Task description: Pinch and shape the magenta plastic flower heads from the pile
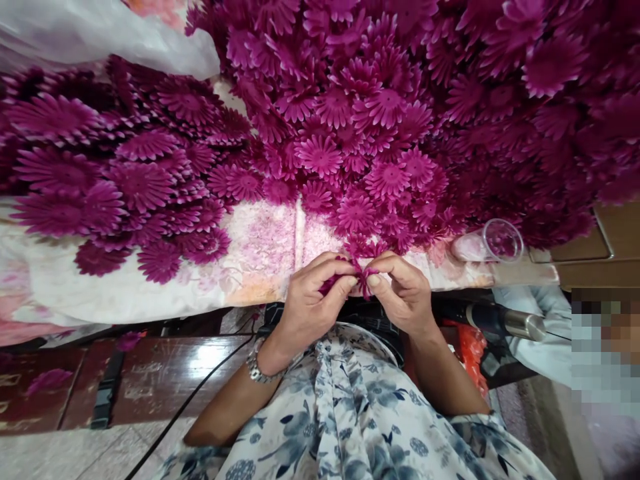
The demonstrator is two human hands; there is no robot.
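Note:
Close to the table's front edge, my left hand (316,293) pinches a magenta fabric flower piece (363,275) between thumb and fingers. My right hand (401,291) grips the same piece from the other side, its thumb and forefinger pressed on the petals. The petals look bunched between the two hands, and the fingers hide part of them. Just beyond my fingertips begins a large heap of magenta daisy-shaped petal pieces (390,177). To the left lies another pile of layered magenta petal pieces (143,183).
A clear plastic cup (503,241) lies on its side at the right of the flowered tablecloth (260,250). White plastic sheeting (110,40) covers the back left. Below stands a dark red bench (165,373) with a black strap (107,393). A person sits at the right, partly blurred.

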